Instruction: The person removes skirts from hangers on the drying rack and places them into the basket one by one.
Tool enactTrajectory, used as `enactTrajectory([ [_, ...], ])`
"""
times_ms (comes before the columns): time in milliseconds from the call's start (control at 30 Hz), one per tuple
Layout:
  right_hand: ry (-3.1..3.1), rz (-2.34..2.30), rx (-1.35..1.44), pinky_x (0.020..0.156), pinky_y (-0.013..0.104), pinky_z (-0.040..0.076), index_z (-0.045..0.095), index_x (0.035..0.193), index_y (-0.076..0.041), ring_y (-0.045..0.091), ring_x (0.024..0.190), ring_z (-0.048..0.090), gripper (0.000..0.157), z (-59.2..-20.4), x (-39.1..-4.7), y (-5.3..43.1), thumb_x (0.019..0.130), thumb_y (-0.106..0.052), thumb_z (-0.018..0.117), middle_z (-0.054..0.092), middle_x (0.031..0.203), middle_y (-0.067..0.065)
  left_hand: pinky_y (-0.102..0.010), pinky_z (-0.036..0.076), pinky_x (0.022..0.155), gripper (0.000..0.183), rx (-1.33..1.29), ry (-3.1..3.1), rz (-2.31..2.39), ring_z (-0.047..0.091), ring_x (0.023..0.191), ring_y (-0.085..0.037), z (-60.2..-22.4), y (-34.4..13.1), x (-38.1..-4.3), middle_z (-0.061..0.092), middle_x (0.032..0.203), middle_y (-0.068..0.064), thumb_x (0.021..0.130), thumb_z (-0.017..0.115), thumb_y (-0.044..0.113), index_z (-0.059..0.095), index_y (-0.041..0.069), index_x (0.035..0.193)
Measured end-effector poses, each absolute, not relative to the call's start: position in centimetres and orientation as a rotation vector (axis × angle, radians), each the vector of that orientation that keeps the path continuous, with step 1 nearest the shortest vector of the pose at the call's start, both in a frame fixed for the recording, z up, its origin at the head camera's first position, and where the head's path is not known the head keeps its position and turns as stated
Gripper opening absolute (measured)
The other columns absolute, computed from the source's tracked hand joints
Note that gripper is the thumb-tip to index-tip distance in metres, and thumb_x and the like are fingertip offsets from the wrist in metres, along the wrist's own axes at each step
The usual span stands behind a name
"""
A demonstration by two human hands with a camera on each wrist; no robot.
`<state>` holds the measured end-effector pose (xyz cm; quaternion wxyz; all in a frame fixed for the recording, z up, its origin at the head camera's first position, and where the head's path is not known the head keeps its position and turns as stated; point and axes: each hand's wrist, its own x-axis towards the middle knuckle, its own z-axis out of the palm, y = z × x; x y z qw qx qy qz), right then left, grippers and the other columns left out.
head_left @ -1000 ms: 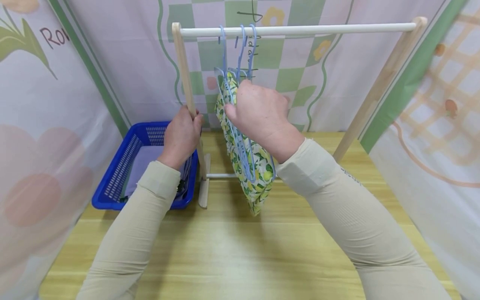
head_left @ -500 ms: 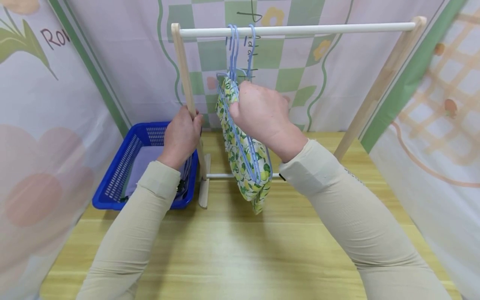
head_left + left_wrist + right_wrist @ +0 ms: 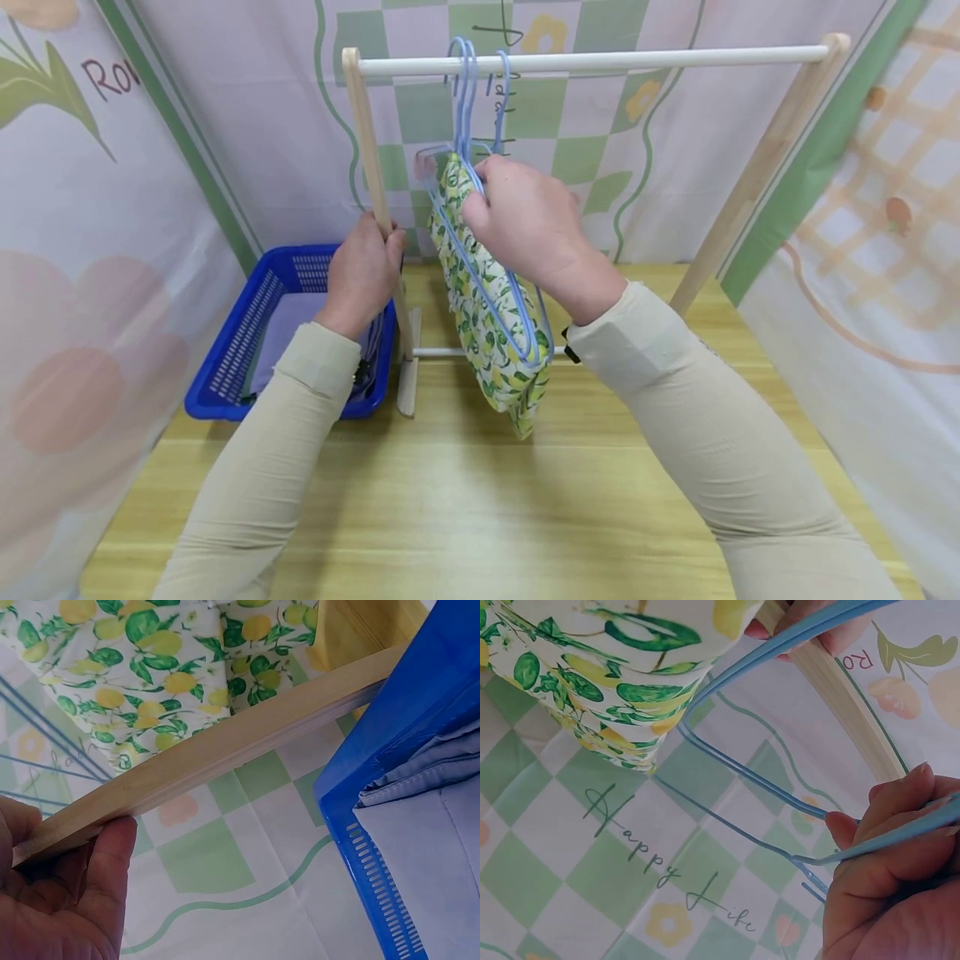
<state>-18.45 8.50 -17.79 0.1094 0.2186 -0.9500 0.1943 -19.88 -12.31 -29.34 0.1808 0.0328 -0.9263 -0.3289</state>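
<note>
My left hand (image 3: 363, 267) grips the wooden left upright (image 3: 187, 757) of a small clothes rack, thumb on one side and fingers on the other. With curled fingers my right hand (image 3: 528, 221) holds blue hangers (image 3: 795, 639) just below their hooks. Two hooks stand close together, their tops raised over the white rod (image 3: 675, 57); another hook sits lower on it, to the right. Cloth with a lemon and leaf print (image 3: 468, 308) hangs from the hangers, its top partly hidden behind my right hand.
Left of the rack stands a blue plastic basket (image 3: 202, 375) with folded lavender-grey cloth (image 3: 288, 321) inside. The rack's right upright (image 3: 757, 175) leans at the far right. Printed curtains surround the wooden table (image 3: 465, 517) on three sides.
The left hook slid right until two hooks came together, and both have now risen above the rod. My right hand shifted slightly right. The left hand stayed on the upright.
</note>
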Motion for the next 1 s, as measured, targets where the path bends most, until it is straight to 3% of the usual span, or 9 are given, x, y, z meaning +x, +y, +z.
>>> enactTrajectory([
  [167,-2.748,0.652,0.692,0.053,0.031,0.037,0.064,0.135,-0.008,0.019,0.058,0.049,0.042,-17.5,-18.3,9.1,0.102,-0.022,0.042,0.052,0.066,0.001,-0.045,0.055,0.065,0.035,0.082,-2.613,-0.931,0.065,0.075,-0.031,-29.4,-12.3,-19.8,0.066,0.096,-0.011,0.113,0.043,0.032,0.056,0.003,0.128],
  [233,-2.729,0.683,0.694,0.05,0.029,0.034,0.062,0.14,-0.007,0.016,0.051,0.046,0.046,-17.5,-18.2,9.5,0.102,-0.021,0.042,0.051,0.06,-0.002,-0.045,0.056,0.064,0.036,0.077,-2.614,-0.935,0.065,0.075,-0.031,-29.4,-12.3,-19.8,0.066,0.097,-0.012,0.113,0.043,0.032,0.055,0.003,0.129],
  [633,-2.699,0.787,0.704,0.043,0.024,0.026,0.062,0.14,-0.007,0.011,0.043,0.038,0.046,-16.5,-18.2,10.1,0.101,-0.02,0.042,0.046,0.051,-0.004,-0.044,0.055,0.063,0.035,0.078,-2.609,-0.943,0.065,0.074,-0.03,-29.3,-12.4,-19.7,0.067,0.099,-0.011,0.113,0.042,0.033,0.055,0.004,0.128],
  [1000,-2.661,0.84,0.759,0.042,0.025,0.022,0.059,0.144,-0.009,0.008,0.039,0.033,0.048,-15.8,-18.0,10.7,0.101,-0.02,0.043,0.053,0.05,-0.006,-0.044,0.056,0.063,0.034,0.071,-2.612,-0.965,0.067,0.076,-0.03,-29.1,-12.5,-19.5,0.071,0.107,-0.012,0.113,0.043,0.031,0.054,0.003,0.13],
])
